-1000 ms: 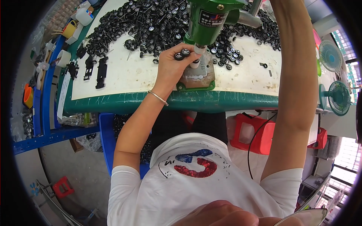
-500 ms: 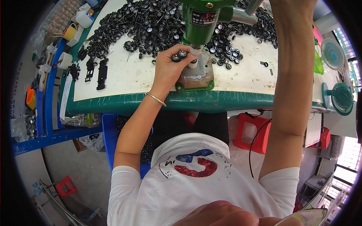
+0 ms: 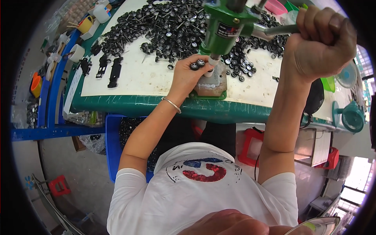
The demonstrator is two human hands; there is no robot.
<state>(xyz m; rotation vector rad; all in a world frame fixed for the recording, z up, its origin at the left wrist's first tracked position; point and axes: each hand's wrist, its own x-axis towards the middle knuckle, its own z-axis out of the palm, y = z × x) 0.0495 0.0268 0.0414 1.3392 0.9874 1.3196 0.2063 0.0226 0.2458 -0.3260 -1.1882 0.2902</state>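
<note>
Under the ram of a green hand press [image 3: 222, 33], my left hand [image 3: 185, 77] is closed, with small black toy wheels [image 3: 197, 65] with silver hubs between its fingers. Its fingertips reach the white post [image 3: 208, 73] on the press base [image 3: 211, 90]; what they pinch there is partly hidden. My right hand [image 3: 323, 45] is wrapped in a fist round the end of the grey press lever [image 3: 282, 29], to the right of the press head.
A large heap of black wheels on axles [image 3: 164, 29] covers the back of the table. Loose wheels [image 3: 243, 65] lie right of the press. Black toy car chassis [image 3: 114, 72] lie at left. A green fan [image 3: 352, 116] stands at far right, a blue rack [image 3: 53, 94] at left.
My right hand has come down into view with the lever in its grip. The whole view has shifted a little, and my left hand stays at the press with the wheels.
</note>
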